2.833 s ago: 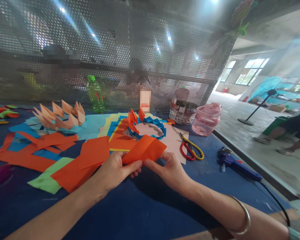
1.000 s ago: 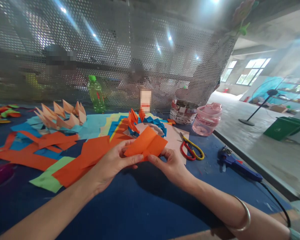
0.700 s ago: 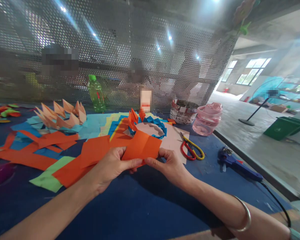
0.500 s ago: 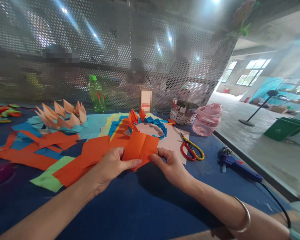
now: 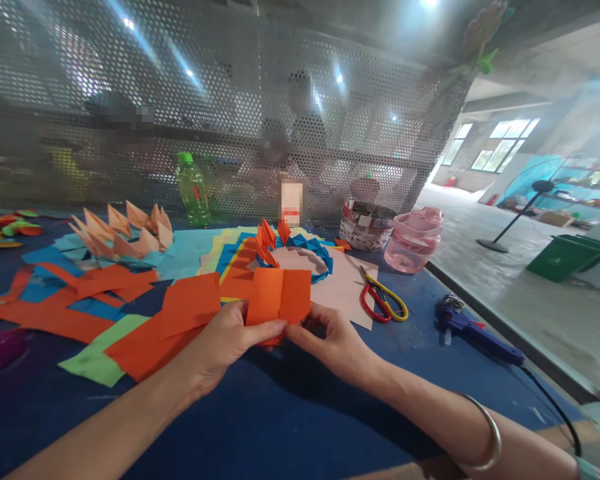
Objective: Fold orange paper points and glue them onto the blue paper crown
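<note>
A perforated metal screen (image 5: 230,87) rises behind a long worktable covered in dark blue (image 5: 220,427), and a concrete floor (image 5: 530,320) opens beyond the table's right edge, with a green bin (image 5: 563,259) on it. Paper covers the table's left half: loose orange sheets (image 5: 187,303), a green sheet (image 5: 97,350) near the front, and a row of peach folded points (image 5: 123,233) toward the back edge. At the back edge, left of centre, stands a green plastic bottle (image 5: 193,190). Right of it are a woven paper container (image 5: 367,227) and a pink plastic jar (image 5: 413,240). A blue glue gun (image 5: 465,330) lies close to the right edge, and red-and-yellow scissors (image 5: 380,300) lie between it and a ring of folded blue and orange paper (image 5: 293,257).

Folding is in hand: an orange paper sheet (image 5: 279,298), creased down its middle, is held just above the table's centre, in front of the ring. The left hand (image 5: 225,350) and right hand (image 5: 337,347) are close together, their fingertips nearly meeting, each pinching the sheet's lower edge between thumb and fingers. The hands hide that lower edge, so how its folds lie there cannot be told.
</note>
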A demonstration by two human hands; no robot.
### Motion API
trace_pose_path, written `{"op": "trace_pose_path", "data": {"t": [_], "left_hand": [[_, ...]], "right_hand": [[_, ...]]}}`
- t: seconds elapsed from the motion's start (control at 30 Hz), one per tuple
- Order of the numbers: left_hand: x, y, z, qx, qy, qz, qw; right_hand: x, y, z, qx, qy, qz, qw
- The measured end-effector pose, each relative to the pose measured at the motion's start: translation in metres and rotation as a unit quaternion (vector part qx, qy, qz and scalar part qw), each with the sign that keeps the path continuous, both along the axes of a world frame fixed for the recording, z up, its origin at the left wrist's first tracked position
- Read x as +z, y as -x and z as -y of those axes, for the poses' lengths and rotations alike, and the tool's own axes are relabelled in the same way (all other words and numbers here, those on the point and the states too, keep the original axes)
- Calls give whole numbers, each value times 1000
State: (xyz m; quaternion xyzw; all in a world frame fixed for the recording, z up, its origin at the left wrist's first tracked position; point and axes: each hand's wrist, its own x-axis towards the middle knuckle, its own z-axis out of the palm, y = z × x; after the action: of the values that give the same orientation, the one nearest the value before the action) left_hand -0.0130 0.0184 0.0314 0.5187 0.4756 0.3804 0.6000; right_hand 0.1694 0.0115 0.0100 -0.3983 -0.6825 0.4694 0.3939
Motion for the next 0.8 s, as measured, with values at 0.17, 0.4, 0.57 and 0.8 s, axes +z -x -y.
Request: {"op": "trace_pose_path", "data": {"t": [0.17,0.4,0.57,0.8], "left_hand": [[-3,0,0,-3,-30,-21,999],[-4,2,1,-24,-39,-54,997],[4,3,1,1,-103,-10,995],[-2,8,-1,-28,-261,-133,956]], "right_hand": [[-4,-1,-3,-49,20,-21,998],[-3,0,-1,-26,-8,23,999],[-5,-3,-6,-69,51,-15,996],[-2,-3,-9,-57,46,-56,996]]}}
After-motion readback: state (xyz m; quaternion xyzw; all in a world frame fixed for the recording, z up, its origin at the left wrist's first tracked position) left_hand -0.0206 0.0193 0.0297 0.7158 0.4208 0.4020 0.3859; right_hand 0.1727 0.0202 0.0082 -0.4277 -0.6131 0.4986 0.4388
